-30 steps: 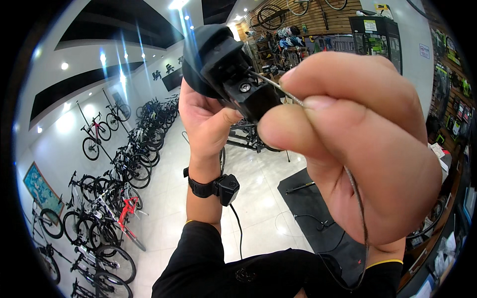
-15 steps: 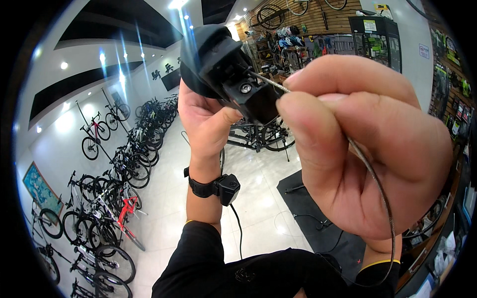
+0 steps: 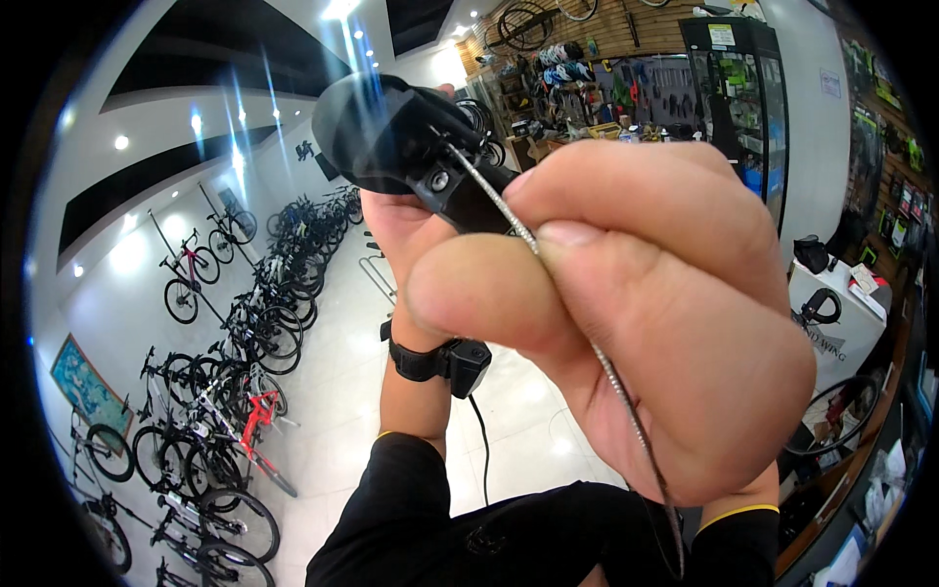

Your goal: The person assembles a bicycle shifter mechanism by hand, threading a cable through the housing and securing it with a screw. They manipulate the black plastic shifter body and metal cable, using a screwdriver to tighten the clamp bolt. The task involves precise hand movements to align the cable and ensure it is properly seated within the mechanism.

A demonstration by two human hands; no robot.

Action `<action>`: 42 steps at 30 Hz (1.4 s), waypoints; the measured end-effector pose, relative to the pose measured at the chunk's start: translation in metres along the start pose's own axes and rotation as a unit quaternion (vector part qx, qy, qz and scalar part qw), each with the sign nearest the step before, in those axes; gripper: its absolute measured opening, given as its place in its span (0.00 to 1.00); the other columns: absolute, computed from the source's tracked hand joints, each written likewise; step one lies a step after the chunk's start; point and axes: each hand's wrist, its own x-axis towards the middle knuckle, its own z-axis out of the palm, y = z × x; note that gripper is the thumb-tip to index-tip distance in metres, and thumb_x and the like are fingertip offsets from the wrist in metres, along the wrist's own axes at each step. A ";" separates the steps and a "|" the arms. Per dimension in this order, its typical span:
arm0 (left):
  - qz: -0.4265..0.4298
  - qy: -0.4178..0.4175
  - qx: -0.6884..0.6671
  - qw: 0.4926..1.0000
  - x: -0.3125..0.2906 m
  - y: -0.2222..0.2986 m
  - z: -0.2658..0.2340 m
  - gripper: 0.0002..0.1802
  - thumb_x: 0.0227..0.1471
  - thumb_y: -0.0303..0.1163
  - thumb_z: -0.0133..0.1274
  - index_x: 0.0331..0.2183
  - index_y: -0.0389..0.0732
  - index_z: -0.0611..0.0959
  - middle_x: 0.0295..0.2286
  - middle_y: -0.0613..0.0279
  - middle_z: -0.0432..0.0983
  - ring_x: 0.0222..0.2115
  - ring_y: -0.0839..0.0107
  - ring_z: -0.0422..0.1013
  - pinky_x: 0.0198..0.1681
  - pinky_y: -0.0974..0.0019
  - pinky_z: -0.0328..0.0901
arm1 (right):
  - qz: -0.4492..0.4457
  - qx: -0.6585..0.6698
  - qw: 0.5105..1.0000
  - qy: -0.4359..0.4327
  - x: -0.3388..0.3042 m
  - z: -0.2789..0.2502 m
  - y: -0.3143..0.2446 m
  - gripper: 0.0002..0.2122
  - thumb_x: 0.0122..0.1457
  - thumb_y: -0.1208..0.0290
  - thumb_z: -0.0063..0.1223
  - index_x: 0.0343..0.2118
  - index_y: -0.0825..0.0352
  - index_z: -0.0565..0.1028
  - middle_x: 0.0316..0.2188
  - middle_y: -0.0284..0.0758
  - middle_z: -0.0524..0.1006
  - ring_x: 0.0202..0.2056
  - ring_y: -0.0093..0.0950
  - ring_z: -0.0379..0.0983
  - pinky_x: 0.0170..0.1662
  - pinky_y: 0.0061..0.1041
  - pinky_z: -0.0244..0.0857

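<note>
Raised in front of me is a black bicycle shift-brake lever (image 3: 377,137) with a rubbery rounded hood and a silver bolt (image 3: 439,180) in its body. My left hand (image 3: 396,230) is closed round its underside, most of the fingers hidden behind it. A thin twisted-metal inner cable (image 3: 492,197) enters an opening in the lever body. Large and close, my right hand (image 3: 655,303) pinches the cable a short way from that opening, with the thumb stretched to the left. The rest of the cable hangs below the palm in a curve.
A black strap device (image 3: 465,367) with a cord sits on my left wrist. Rows of bicycles (image 3: 284,284) line the left side. A glass cabinet (image 3: 748,117), a tool wall (image 3: 655,93) and a white box (image 3: 836,303) stand ahead and right. A cluttered counter (image 3: 851,528) edges the right.
The lever has shifted left and slightly down. My right hand has moved left, its thumb now stretched out, and more cable shows between fingers and lever. The view has turned a little.
</note>
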 end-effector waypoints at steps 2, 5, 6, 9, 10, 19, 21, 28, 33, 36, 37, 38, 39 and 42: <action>-0.017 0.000 -0.003 1.000 -0.002 0.004 0.002 0.34 0.41 0.18 0.65 0.52 0.33 0.72 0.50 0.53 0.72 0.45 0.70 0.73 0.48 0.67 0.69 | 0.005 0.006 1.000 0.009 -0.003 0.001 -0.002 0.09 0.55 0.79 0.62 0.33 0.73 0.71 0.32 0.43 0.78 0.28 0.24 0.75 0.30 0.18 0.69; -0.004 0.001 -0.062 0.998 -0.005 0.001 0.002 0.37 0.41 0.18 0.65 0.54 0.33 0.69 0.51 0.51 0.71 0.45 0.67 0.72 0.48 0.66 0.70 | 0.024 0.025 0.999 0.036 -0.006 0.003 -0.005 0.09 0.56 0.79 0.61 0.34 0.73 0.70 0.32 0.44 0.78 0.28 0.24 0.75 0.30 0.18 0.69; -0.001 0.004 -0.081 0.997 -0.006 -0.001 0.003 0.38 0.41 0.18 0.65 0.54 0.33 0.68 0.51 0.50 0.71 0.46 0.66 0.72 0.48 0.65 0.70 | 0.031 0.031 0.998 0.050 -0.007 0.003 -0.005 0.09 0.56 0.79 0.61 0.34 0.73 0.70 0.32 0.44 0.78 0.27 0.24 0.75 0.30 0.18 0.69; 0.014 -0.014 -0.095 0.995 -0.007 -0.007 0.003 0.40 0.40 0.18 0.66 0.55 0.33 0.66 0.49 0.50 0.71 0.47 0.64 0.72 0.49 0.63 0.71 | 0.061 0.060 0.990 0.113 -0.008 0.004 -0.004 0.09 0.57 0.79 0.60 0.34 0.72 0.69 0.31 0.44 0.78 0.27 0.23 0.75 0.30 0.18 0.69; 0.039 -0.047 -0.090 0.994 -0.004 -0.021 -0.007 0.41 0.39 0.18 0.66 0.55 0.33 0.65 0.49 0.50 0.71 0.47 0.64 0.71 0.50 0.62 0.70 | 0.075 0.070 0.984 0.143 -0.009 0.006 -0.003 0.09 0.57 0.79 0.60 0.34 0.72 0.69 0.31 0.44 0.78 0.27 0.23 0.75 0.30 0.18 0.69; 0.058 0.035 0.093 0.993 -0.025 0.002 0.006 0.49 0.37 0.22 0.70 0.55 0.35 0.57 0.53 0.45 0.64 0.52 0.60 0.67 0.56 0.59 0.65 | 0.318 0.355 0.828 0.296 -0.041 0.020 0.001 0.10 0.68 0.68 0.45 0.33 0.70 0.69 0.30 0.42 0.77 0.24 0.23 0.68 0.33 0.20 0.66; 0.108 0.010 0.156 0.982 -0.031 -0.002 0.003 0.48 0.38 0.23 0.70 0.55 0.35 0.57 0.54 0.43 0.64 0.52 0.59 0.67 0.55 0.60 0.66 | 0.381 0.424 0.767 0.296 -0.055 0.013 0.008 0.11 0.69 0.66 0.41 0.33 0.69 0.70 0.34 0.40 0.77 0.28 0.22 0.68 0.35 0.20 0.66; 0.239 -0.020 0.304 0.922 -0.046 0.006 0.015 0.33 0.39 0.20 0.66 0.47 0.35 0.69 0.49 0.42 0.72 0.47 0.57 0.73 0.45 0.63 0.65 | 0.534 0.501 0.617 0.289 -0.097 -0.003 0.028 0.12 0.68 0.61 0.44 0.36 0.65 0.71 0.32 0.34 0.77 0.30 0.20 0.73 0.38 0.22 0.71; 0.281 -0.038 0.404 0.869 -0.053 0.014 0.028 0.25 0.39 0.19 0.62 0.42 0.39 0.73 0.43 0.50 0.79 0.39 0.64 0.77 0.36 0.68 0.57 | 0.526 0.543 0.589 0.285 -0.121 -0.006 0.042 0.11 0.68 0.63 0.43 0.36 0.66 0.70 0.31 0.31 0.75 0.34 0.21 0.74 0.42 0.26 0.72; 0.226 -0.128 0.458 0.850 -0.061 0.039 0.025 0.33 0.37 0.18 0.67 0.45 0.39 0.69 0.47 0.44 0.75 0.43 0.58 0.73 0.43 0.65 0.61 | 0.480 0.587 0.597 0.263 -0.135 -0.006 0.053 0.11 0.69 0.63 0.42 0.35 0.66 0.70 0.30 0.30 0.73 0.35 0.22 0.73 0.44 0.26 0.71; 0.223 -0.131 0.465 0.847 -0.063 0.041 0.027 0.32 0.36 0.18 0.67 0.44 0.39 0.70 0.47 0.44 0.75 0.42 0.59 0.73 0.43 0.65 0.61 | 0.504 0.566 0.595 0.268 -0.135 -0.007 0.050 0.12 0.69 0.63 0.41 0.33 0.65 0.69 0.28 0.29 0.71 0.35 0.21 0.72 0.45 0.25 0.70; 0.222 -0.134 0.472 0.843 -0.064 0.042 0.029 0.31 0.35 0.18 0.67 0.43 0.38 0.71 0.47 0.44 0.75 0.42 0.60 0.74 0.42 0.65 0.60 | 0.499 0.578 0.589 0.266 -0.138 -0.007 0.051 0.12 0.69 0.63 0.41 0.33 0.65 0.70 0.29 0.29 0.72 0.35 0.22 0.72 0.44 0.25 0.70; 0.226 -0.138 0.471 0.841 -0.064 0.043 0.030 0.30 0.33 0.17 0.66 0.41 0.37 0.72 0.46 0.43 0.75 0.40 0.61 0.74 0.40 0.66 0.59 | 0.493 0.589 0.583 0.265 -0.143 -0.007 0.054 0.12 0.69 0.63 0.40 0.34 0.65 0.70 0.29 0.29 0.72 0.34 0.22 0.72 0.43 0.25 0.70; 0.188 -0.144 0.472 0.849 -0.066 0.045 0.033 0.33 0.34 0.16 0.66 0.45 0.37 0.71 0.47 0.43 0.75 0.40 0.58 0.75 0.42 0.65 0.61 | 0.523 0.549 0.579 0.300 -0.138 -0.007 0.047 0.12 0.70 0.63 0.38 0.35 0.66 0.70 0.31 0.32 0.75 0.32 0.23 0.73 0.39 0.25 0.71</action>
